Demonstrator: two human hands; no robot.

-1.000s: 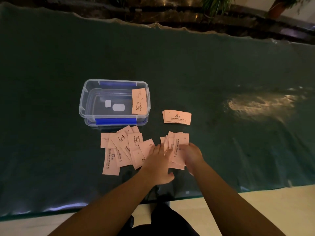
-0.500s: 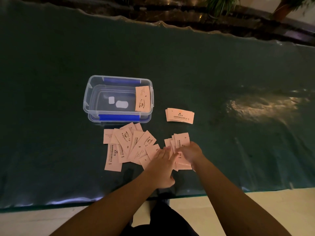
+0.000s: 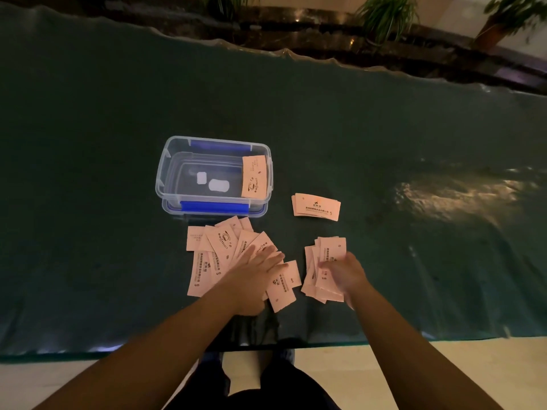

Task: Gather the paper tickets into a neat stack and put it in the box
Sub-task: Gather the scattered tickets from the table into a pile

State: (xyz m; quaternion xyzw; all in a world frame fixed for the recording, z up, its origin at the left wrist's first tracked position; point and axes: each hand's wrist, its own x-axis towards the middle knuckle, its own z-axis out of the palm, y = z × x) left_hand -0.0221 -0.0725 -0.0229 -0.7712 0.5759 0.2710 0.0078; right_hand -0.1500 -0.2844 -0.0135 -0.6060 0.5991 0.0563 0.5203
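Pink paper tickets lie scattered (image 3: 219, 247) on the dark green table in front of a clear plastic box (image 3: 165, 161) with blue clips. One ticket (image 3: 254, 176) leans inside the box at its right end. A small neat stack (image 3: 316, 205) lies to the right of the box. My left hand (image 3: 254, 270) rests flat, fingers spread, on the scattered tickets. My right hand (image 3: 344, 273) grips a loose bunch of tickets (image 3: 327, 253), apart from the left pile.
The table's near edge (image 3: 296, 346) runs just below my hands, with pale floor beyond it. A bright reflection (image 3: 450, 190) shines on the cloth at the right. Potted plants (image 3: 384, 16) stand behind the far edge.
My hands have moved apart. The right hand has drawn its bunch of tickets to the right, away from the scattered pile. The left hand has slid left onto the pile.
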